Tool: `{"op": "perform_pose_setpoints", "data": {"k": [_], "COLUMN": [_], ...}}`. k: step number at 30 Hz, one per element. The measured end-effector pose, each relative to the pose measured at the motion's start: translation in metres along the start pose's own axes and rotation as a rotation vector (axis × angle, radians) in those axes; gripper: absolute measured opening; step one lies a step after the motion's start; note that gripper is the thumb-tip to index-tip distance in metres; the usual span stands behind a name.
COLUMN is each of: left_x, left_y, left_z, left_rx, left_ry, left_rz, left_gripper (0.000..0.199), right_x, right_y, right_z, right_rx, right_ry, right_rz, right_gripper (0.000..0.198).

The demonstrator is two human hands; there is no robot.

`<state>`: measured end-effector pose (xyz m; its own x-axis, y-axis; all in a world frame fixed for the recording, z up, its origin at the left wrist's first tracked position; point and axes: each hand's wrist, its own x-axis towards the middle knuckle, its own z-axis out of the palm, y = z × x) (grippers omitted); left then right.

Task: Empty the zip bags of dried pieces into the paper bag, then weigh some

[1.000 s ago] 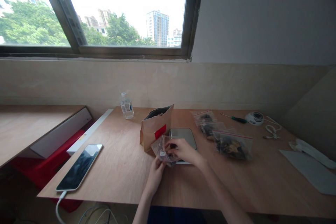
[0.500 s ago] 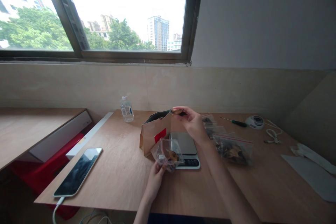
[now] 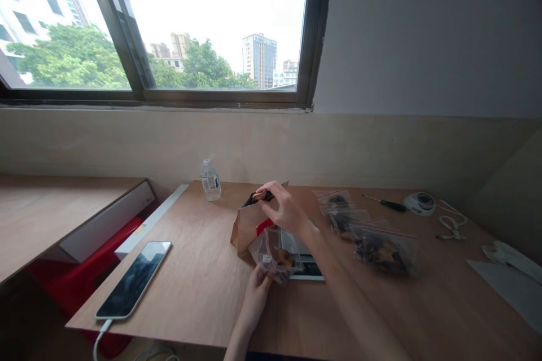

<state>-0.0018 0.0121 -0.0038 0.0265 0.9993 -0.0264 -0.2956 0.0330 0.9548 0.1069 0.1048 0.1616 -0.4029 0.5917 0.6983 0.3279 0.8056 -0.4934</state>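
My left hand (image 3: 257, 289) is closed on the lower edge of a clear zip bag (image 3: 266, 245) with a few brown dried pieces inside. My right hand (image 3: 285, 211) reaches over the mouth of a brown paper bag (image 3: 250, 224), fingertips pinched on a brown dried piece (image 3: 261, 196) whose exact kind I cannot make out. The paper bag stands upright, and a red patch (image 3: 265, 227) shows on its side. Behind the zip bag lies a kitchen scale (image 3: 311, 268), partly covered by my right wrist and the zip bag.
Several clear zip bags (image 3: 387, 254) of dark dried pieces lie on the right. Beyond them are a screwdriver (image 3: 393, 205), a white dome camera (image 3: 419, 203) and its cable. A water bottle (image 3: 210, 181) stands at the back; a phone (image 3: 134, 281) charges at the left edge.
My right hand has moved left and down onto the paper bag's mouth with the dried piece. My left hand keeps hold of the zip bag. The view has shifted slightly.
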Motion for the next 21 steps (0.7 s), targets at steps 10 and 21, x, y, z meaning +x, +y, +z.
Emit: {"op": "perform_pose_setpoints", "data": {"k": [10, 21], "left_x": [-0.004, -0.007], "left_y": [0.005, 0.003], "left_z": [0.001, 0.003], "left_rx": [0.014, -0.080], "left_ry": [-0.020, -0.061], "left_rz": [0.003, 0.010], "left_gripper": [0.032, 0.048], "right_x": [-0.051, -0.106], "right_y": [-0.015, 0.013], "right_z": [-0.008, 0.003], "right_rx": [-0.035, 0.090], "right_ry": [0.230, -0.329], "right_rz": [0.198, 0.341], "right_gripper": [0.023, 0.036]}}
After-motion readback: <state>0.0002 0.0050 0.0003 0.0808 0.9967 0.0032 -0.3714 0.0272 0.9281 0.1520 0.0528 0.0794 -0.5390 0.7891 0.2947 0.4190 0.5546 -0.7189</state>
